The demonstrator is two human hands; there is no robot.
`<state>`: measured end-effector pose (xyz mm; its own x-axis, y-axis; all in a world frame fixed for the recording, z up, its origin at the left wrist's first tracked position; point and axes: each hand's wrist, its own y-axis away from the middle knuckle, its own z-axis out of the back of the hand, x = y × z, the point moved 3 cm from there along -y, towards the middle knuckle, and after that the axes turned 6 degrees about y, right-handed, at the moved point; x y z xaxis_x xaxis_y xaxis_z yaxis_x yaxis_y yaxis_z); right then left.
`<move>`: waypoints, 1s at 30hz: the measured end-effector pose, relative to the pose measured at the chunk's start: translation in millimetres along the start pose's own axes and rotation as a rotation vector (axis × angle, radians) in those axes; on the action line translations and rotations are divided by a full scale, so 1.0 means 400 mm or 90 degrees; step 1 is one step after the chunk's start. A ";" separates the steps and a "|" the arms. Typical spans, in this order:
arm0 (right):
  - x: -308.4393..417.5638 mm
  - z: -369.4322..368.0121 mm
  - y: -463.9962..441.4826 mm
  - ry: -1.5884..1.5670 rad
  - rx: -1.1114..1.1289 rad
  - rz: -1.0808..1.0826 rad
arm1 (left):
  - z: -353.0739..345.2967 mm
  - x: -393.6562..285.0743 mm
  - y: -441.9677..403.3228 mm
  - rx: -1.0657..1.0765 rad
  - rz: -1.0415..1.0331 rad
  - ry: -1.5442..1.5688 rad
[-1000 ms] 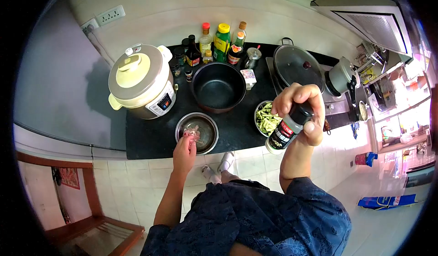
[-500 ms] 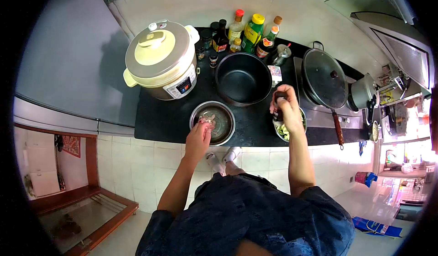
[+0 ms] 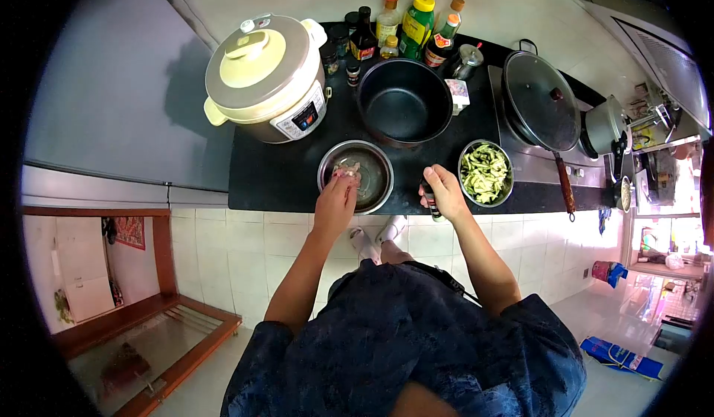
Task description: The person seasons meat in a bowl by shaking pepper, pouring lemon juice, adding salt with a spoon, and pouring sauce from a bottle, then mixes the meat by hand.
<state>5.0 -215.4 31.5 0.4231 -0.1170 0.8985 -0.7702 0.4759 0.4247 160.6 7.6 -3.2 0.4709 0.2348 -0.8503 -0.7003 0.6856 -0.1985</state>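
My left hand point(image 3: 336, 202) reaches into a steel bowl point(image 3: 387, 165), its fingers closed around slices of raw, pale pink meat point(image 3: 349, 171). Part of the meat is hidden behind the fingers. In my right hand point(image 3: 445, 191) is a small dark seasoning bottle point(image 3: 430, 200), gripped at the counter's front edge with its labelled end pointing down. Just right of that hand stands a bowl of pale green vegetable strips with dark skin point(image 3: 485, 173). Behind both hands sits a black inner pot point(image 3: 405, 104).
A cream pressure cooker point(image 3: 268, 75) stands on the left of the black counter point(image 3: 279, 183). Sauce bottles point(image 3: 416, 26) line the wall. To the right, a lidded wok point(image 3: 541, 97) rests on the stove, its handle point(image 3: 564, 186) jutting forward. A small patterned box point(image 3: 458, 95) touches the pot's side.
My right hand has moved down and left with the seasoning bottle, away from above the vegetable bowl, which is now uncovered. My left hand stays at the meat. The view has shifted slightly.
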 end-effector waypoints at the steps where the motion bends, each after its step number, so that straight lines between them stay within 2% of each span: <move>1: -0.003 -0.005 -0.001 -0.006 0.002 0.000 | -0.003 0.004 0.002 -0.014 -0.022 0.000; 7: -0.018 -0.023 -0.020 0.132 0.012 0.042 | 0.001 -0.005 0.010 -0.045 -0.033 0.000; 10: -0.030 -0.042 -0.033 0.113 0.031 0.067 | 0.010 -0.008 0.012 -0.037 0.005 0.007; 13: -0.013 -0.060 -0.027 0.174 0.023 0.054 | 0.022 -0.016 0.015 -0.066 -0.042 -0.015; 18: 0.013 -0.083 -0.024 0.218 -0.024 0.034 | 0.030 -0.026 0.020 -0.072 -0.024 -0.005; 23: 0.004 -0.091 -0.032 0.177 0.011 -0.035 | 0.026 -0.010 0.029 -0.095 -0.022 -0.007; 30: 0.029 -0.105 -0.021 0.307 -0.017 -0.041 | 0.029 -0.008 0.022 -0.075 -0.008 0.041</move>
<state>36.6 -184.4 33.7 0.6476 0.2671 0.7137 -0.7251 0.5039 0.4694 159.1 20.7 3.5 0.4477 0.1797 -0.8759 -0.7547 0.6013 -0.2624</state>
